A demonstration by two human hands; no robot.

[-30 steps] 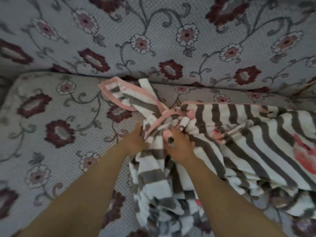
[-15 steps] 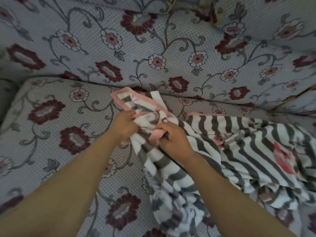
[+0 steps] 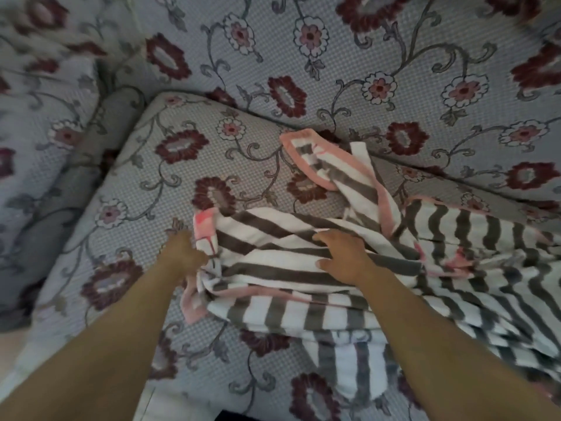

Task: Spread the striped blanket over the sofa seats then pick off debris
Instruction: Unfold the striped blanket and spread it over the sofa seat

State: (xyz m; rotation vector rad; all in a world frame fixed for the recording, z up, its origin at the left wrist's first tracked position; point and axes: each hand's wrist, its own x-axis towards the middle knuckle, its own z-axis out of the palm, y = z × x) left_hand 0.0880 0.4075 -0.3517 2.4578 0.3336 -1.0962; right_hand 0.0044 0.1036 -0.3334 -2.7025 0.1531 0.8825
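- Head view, left to right: sofa seat cushion [image 3: 142, 183] bare on the far side of the left fingertips, striped blanket [image 3: 349, 268] bunched from those fingertips rightward, piled in folds over the right part of the seat and hanging off the front edge.
- Left hand [image 3: 182, 253]: arm reaching forward and slightly inward, wrist low over the cushion, fingers curled at the pink-trimmed left edge of the blanket. Looks like a pinch on the hem, though blur hides the fingertips themselves.
- To do the step well: keep hold of that hem and draw it outward across the bare cushion toward the armrest [image 3: 45, 177], low and flat, so the folds pull out rather than drag along.
- Loose corner flap [image 3: 331, 171], beyond and between the two hands, lying up against the backrest [image 3: 364, 56]; needs flipping down and flattening afterwards.
- Right hand [image 3: 343, 256]: arm angled in from lower right, palm down on the stripes, fingers spread and fairly straight, thumb out toward the left hand. Pressing, not gripping.
- Best used as an anchor, or swept rightward to smooth wrinkles while the left side pulls.
- Debris: none discernible yet; picking comes later, judging by the crumpled state.
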